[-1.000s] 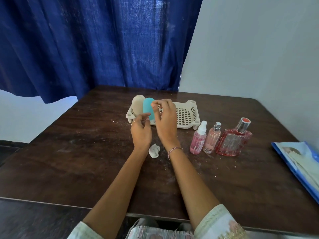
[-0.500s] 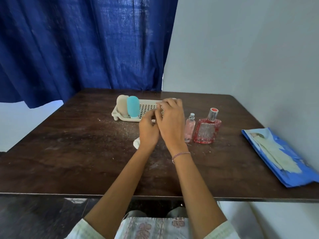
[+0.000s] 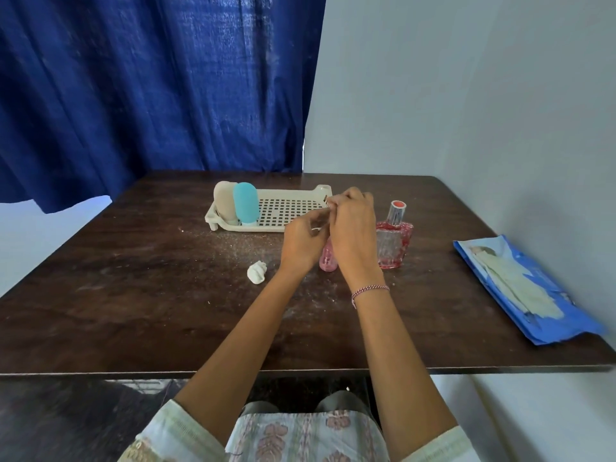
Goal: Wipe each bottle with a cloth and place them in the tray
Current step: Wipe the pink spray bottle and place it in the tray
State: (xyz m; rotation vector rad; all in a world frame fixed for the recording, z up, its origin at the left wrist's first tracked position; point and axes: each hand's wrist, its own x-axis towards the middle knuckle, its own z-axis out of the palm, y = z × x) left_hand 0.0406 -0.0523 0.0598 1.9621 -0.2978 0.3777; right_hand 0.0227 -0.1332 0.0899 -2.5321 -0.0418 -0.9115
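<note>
A cream perforated tray (image 3: 286, 208) sits at the table's far middle. A beige bottle (image 3: 222, 201) and a teal bottle (image 3: 246, 203) stand upright at its left end. Both my hands meet just right of the tray's front corner, around a pink spray bottle (image 3: 328, 260). Only its lower body shows between them. My left hand (image 3: 301, 243) pinches at its white cap, and my right hand (image 3: 353, 228) curls over its upper part. A red perfume bottle (image 3: 395, 243) stands right of my right hand. The crumpled white cloth (image 3: 256, 272) lies on the table left of my left wrist, untouched.
A blue plastic packet (image 3: 520, 288) lies near the table's right edge, close to the grey wall (image 3: 483, 95). A blue curtain (image 3: 150, 81) hangs behind the dusty dark wooden table (image 3: 133, 295). A second small pink bottle seen earlier is hidden behind my right hand.
Both hands moved right, away from the teal bottle in the tray and over to the pink bottles. The cloth stays on the table. The camera view shifted to the right.
</note>
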